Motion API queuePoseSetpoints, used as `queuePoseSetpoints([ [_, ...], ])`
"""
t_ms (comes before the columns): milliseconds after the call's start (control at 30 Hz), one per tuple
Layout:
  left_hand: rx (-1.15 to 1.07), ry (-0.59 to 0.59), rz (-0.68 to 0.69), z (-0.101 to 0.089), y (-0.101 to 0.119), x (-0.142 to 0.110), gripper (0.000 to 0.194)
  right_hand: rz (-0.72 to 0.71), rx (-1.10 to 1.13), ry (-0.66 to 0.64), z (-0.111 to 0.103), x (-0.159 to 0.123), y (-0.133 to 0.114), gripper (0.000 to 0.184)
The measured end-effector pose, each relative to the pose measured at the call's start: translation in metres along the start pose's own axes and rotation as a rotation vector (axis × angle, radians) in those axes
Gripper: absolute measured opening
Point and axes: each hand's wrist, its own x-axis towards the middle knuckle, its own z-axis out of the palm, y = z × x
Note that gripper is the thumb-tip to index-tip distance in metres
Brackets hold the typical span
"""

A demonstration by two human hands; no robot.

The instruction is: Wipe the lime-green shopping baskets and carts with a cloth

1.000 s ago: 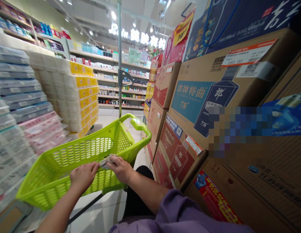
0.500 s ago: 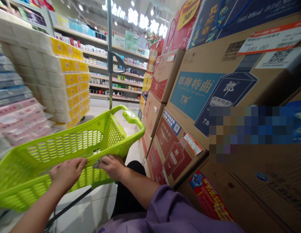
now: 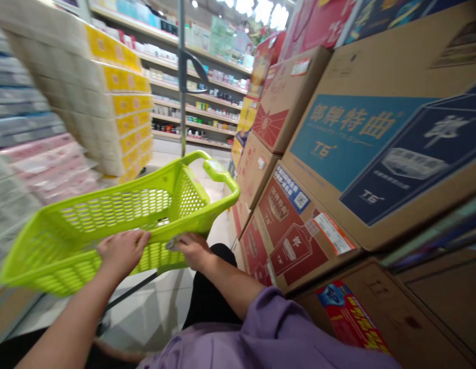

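A bright green plastic shopping cart (image 3: 207, 218) stands across the aisle in front of me, its basket empty. My left hand (image 3: 124, 251) is closed over the near top rim, fingers on the inner side. Beside it, to the right, my right hand (image 3: 193, 250) pinches a crumpled grey cloth (image 3: 177, 241) against the outside of the same rim. The cart's push handle (image 3: 220, 174) is at the far right end, and neither hand touches it.
Stacked cardboard cartons (image 3: 272, 220) rise close on my right. Tissue packs with yellow ends (image 3: 132, 123) and pink packs (image 3: 53, 164) are piled on the left. A metal pole (image 3: 182, 102) stands behind the cart, before shelves of goods (image 3: 218, 120). Pale floor tiles (image 3: 141, 323) show below.
My view has shifted, so the cart and both hands appear farther right and slightly higher. The cartons on the right look nearer. Both hands keep their hold on the rim and cloth.
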Motion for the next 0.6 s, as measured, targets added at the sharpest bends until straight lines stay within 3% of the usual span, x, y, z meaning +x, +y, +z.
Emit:
queuePoseSetpoints([
  [133, 0.043, 0.057, -0.015, -0.014, 0.016, -0.014, 0.039, 0.088, 0.120, 0.095, 0.003, -0.001, -0.002, 0.028],
  [267, 0.018, 0.055, -0.016, -0.012, 0.012, -0.021, 0.041, 0.043, 0.194, 0.057, 0.010, -0.008, -0.003, 0.027],
  [433, 0.009, 0.078, -0.003, -0.010, 0.010, -0.026, 0.040, 0.063, 0.174, 0.163, 0.004, -0.004, -0.007, 0.032],
  [600, 0.019, 0.071, -0.009, -0.012, 0.011, -0.025, 0.041, 0.007, 0.163, 0.068, 0.001, 0.001, -0.015, 0.029],
])
